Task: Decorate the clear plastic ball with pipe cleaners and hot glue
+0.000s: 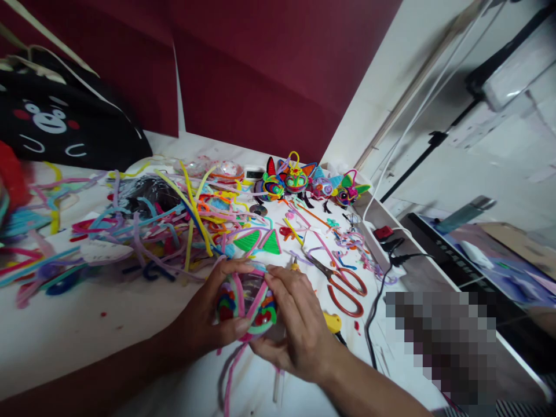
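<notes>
Between my two hands is a clear ball decorated with coloured pipe cleaners in pink, green, blue and red. My left hand grips its left side, thumb across the front. The fingers of my right hand press on its upper right edge, with the thumb underneath. A loose pink pipe cleaner hangs below the ball. Just beyond lie green triangular pipe-cleaner pieces. Orange-handled scissors rest right of my right hand. A yellow-bodied tool, possibly a glue gun, is partly hidden behind that hand.
Tangled pipe cleaners cover the table's left side. Several decorated balls with pointed ears stand at the back. A black bag sits back left. A black cable runs along the right, beside a raised table edge.
</notes>
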Demonstrator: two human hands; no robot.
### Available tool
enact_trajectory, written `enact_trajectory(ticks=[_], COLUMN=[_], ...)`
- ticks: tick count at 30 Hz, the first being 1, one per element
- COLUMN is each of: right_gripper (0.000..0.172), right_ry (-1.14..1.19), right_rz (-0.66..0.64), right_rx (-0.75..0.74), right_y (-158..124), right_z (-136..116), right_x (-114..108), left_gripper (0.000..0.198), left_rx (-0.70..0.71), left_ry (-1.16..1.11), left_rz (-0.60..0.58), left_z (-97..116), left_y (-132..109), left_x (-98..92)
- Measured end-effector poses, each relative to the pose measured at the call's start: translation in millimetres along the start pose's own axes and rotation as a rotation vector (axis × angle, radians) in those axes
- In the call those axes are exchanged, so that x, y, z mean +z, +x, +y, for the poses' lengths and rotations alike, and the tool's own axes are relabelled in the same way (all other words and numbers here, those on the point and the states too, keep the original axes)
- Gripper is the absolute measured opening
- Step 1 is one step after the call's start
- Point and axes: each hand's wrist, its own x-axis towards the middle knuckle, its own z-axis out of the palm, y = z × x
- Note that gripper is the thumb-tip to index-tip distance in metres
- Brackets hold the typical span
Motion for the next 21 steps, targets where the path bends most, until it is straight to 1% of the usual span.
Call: enact_trajectory(ticks=[3,6,11,16,21], right_gripper=[0.071,0.072,0.072,0.071,0.071], right_ry=[-0.006,-0.009,-0.004,-0.005,0.0], right_rz=[0.0,-0.001,-0.001,0.013,0.031], right_rx=[0.007,0.015,0.01,0.006,0.0], right_y=[-1.0,-1.1,-1.4,-1.5,0.0], right_z=[-0.4,-0.9,-0.6,-0.7,-1.5], right_x=[0.4,0.2,0.2,-0.2,0.0], left_gripper=[0.056,0.056,0.057,0.057,0.058], left_rx=[-0.022,-0.037,-0.024,-0.02,0.006], left_ry=[-0.071,-0.092,-0.072,-0.087,-0.003], left_rz=[-0.018,-0.015,-0.016,-0.042,-0.003], left_z=[1.8,4.5,4.7,2.6,0.2], left_y=[0.5,0.8,0.8,0.1,-1.2], left_x=[1.6,2.4,2.1,1.4,-2.6])
